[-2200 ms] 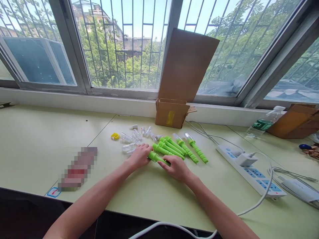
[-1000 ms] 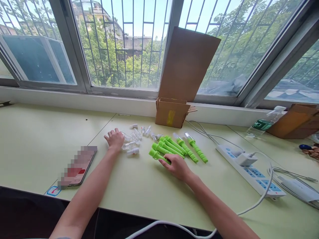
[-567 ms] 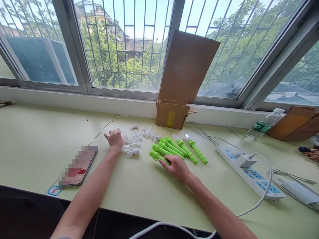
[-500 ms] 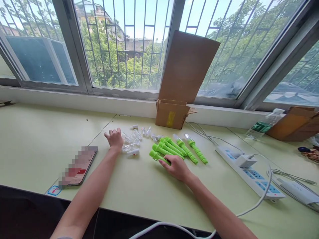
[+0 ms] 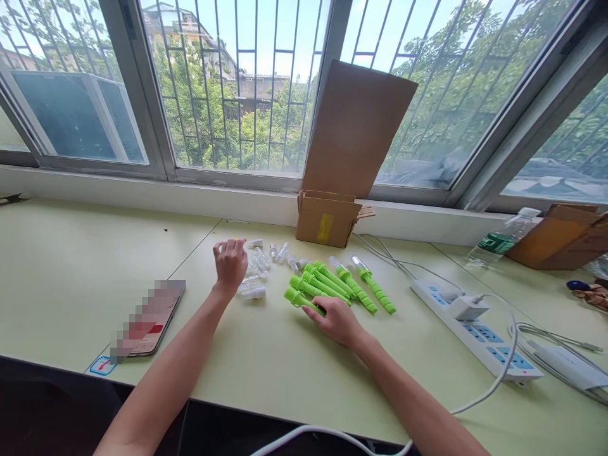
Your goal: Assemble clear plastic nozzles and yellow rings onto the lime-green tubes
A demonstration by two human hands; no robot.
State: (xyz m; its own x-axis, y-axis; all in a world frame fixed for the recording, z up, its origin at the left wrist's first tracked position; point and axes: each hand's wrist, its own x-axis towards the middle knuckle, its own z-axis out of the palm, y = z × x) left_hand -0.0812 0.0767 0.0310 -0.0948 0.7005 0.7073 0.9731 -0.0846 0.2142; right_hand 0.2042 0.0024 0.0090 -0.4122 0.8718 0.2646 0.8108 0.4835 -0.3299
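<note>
At the left edge of a loose group of clear plastic caps (image 5: 261, 258), my left hand (image 5: 231, 265) is closed with its fingers curled. Whatever its fingertips hold, if anything, is hidden behind the hand. My right hand (image 5: 336, 318) grips the lower part of the nearest green plastic tube (image 5: 297, 296), whose ribbed, threaded end points up and left. Several more green tubes (image 5: 327, 282) lie side by side just beyond that hand. To their right, two green tubes (image 5: 363, 294) have clear caps on their far ends.
A phone (image 5: 154, 320) lies left of my left forearm. An opened cardboard box (image 5: 327, 218) stands against the window ledge. On the right are a power strip (image 5: 475, 329) with a white charger and cables, and a water bottle (image 5: 503, 237). A white cable crosses the table's front edge.
My left hand has moved right, over the near side of the clear caps, and its fingers have drawn together. My right hand stays on the green tube.
</note>
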